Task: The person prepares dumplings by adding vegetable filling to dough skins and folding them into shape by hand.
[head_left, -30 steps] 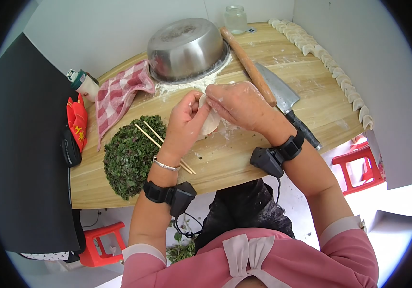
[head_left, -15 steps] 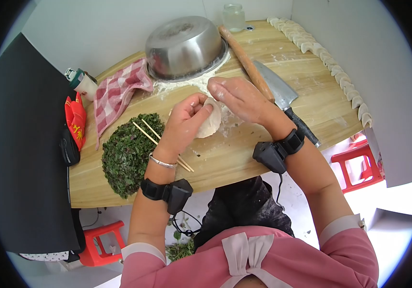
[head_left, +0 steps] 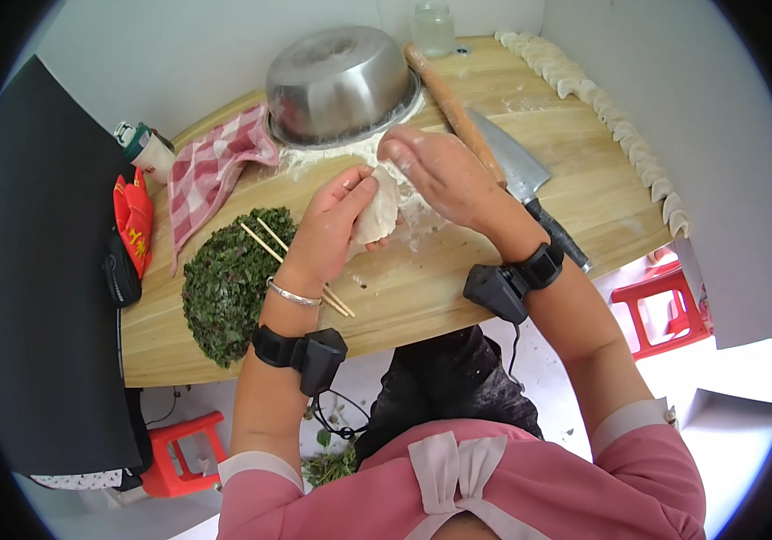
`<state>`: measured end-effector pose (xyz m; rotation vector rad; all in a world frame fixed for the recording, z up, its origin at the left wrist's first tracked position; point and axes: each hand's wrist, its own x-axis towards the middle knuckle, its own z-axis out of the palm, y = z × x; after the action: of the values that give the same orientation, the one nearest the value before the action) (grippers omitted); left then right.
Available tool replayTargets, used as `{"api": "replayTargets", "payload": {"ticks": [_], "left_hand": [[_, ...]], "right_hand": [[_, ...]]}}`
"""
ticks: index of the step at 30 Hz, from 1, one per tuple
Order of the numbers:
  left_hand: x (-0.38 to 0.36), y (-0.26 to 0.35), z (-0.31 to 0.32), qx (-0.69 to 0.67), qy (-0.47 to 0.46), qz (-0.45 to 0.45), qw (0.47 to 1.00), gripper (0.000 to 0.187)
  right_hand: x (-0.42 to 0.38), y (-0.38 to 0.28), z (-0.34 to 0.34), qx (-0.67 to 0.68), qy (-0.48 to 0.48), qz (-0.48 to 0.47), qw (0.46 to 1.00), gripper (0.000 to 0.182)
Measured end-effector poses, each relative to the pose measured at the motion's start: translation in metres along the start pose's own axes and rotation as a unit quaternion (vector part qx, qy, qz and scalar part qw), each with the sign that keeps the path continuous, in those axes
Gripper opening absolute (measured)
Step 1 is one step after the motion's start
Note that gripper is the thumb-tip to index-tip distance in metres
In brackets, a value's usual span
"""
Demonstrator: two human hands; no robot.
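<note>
A pale round dumpling wrapper (head_left: 377, 211) rests in my left hand (head_left: 336, 216), the thumb lying over its near side and fingertips showing below its lower edge. Whether there is filling inside is hidden from me. My right hand (head_left: 444, 180) is curled at the wrapper's upper edge, its fingertips partly out of sight. Left of my hands lies a mound of chopped dark green leaves (head_left: 224, 292). A pair of wooden chopsticks (head_left: 264, 241) is stuck into it, passing behind my left wrist.
An upturned steel bowl (head_left: 341, 85) stands behind my hands, with flour (head_left: 314, 160) around it. To the right lie a rolling pin (head_left: 453, 108) and a cleaver (head_left: 516, 162). Folded dumplings (head_left: 629, 135) line the right edge. A checked cloth (head_left: 215, 171) lies left.
The wrapper has turned more upright in my left hand, and fingertips now show beneath it. My right hand has come closer to its upper edge. The whole view has shifted slightly.
</note>
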<state>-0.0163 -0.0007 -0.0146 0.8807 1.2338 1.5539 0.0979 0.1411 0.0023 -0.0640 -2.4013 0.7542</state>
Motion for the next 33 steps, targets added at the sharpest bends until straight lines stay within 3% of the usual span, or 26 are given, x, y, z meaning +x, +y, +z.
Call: {"api": "replayTargets", "payload": {"ticks": [4,6,10,16,18,21,22,25,26,29,33], "left_hand": [[0.003,0.003,-0.004,-0.080,-0.029,0.015,0.996,0.021],[0.001,0.003,-0.003,-0.081,-0.038,0.022,0.996,0.023],[-0.001,0.005,0.005,-0.069,-0.046,0.023,0.996,0.024],[0.000,0.000,0.001,-0.103,-0.050,0.031,0.993,0.024],[0.003,-0.005,-0.003,-0.116,-0.039,0.038,0.992,0.024],[0.003,-0.003,0.003,-0.141,0.009,0.031,0.990,0.023],[0.002,-0.001,0.004,-0.151,0.043,0.013,0.988,0.022],[0.001,0.004,0.005,-0.170,0.059,-0.006,0.984,0.021],[0.000,0.005,0.005,-0.180,0.074,-0.019,0.981,0.021],[-0.001,0.003,0.004,-0.200,0.106,-0.028,0.974,0.026],[0.000,0.012,0.006,-0.223,0.150,-0.066,0.961,0.019]], "right_hand": [[0.000,-0.014,-0.021,0.053,0.100,0.035,0.993,0.022],[-0.005,-0.020,-0.031,0.061,0.057,0.099,0.991,0.018],[-0.009,-0.025,-0.035,0.112,-0.026,0.136,0.984,0.015],[-0.002,-0.029,-0.053,0.040,-0.078,0.095,0.992,0.015],[0.011,-0.028,-0.077,-0.091,-0.085,0.098,0.987,0.016],[0.057,0.029,-0.117,-0.230,-0.094,0.054,0.967,0.014],[0.076,0.045,-0.130,-0.231,-0.098,0.098,0.963,0.013],[0.134,0.101,-0.159,-0.190,-0.119,0.221,0.949,0.021],[0.153,0.117,-0.161,-0.190,-0.120,0.220,0.949,0.021],[0.185,0.151,-0.158,-0.099,-0.132,0.309,0.937,0.040],[0.217,0.200,-0.138,-0.092,-0.159,0.309,0.933,0.040]]}}
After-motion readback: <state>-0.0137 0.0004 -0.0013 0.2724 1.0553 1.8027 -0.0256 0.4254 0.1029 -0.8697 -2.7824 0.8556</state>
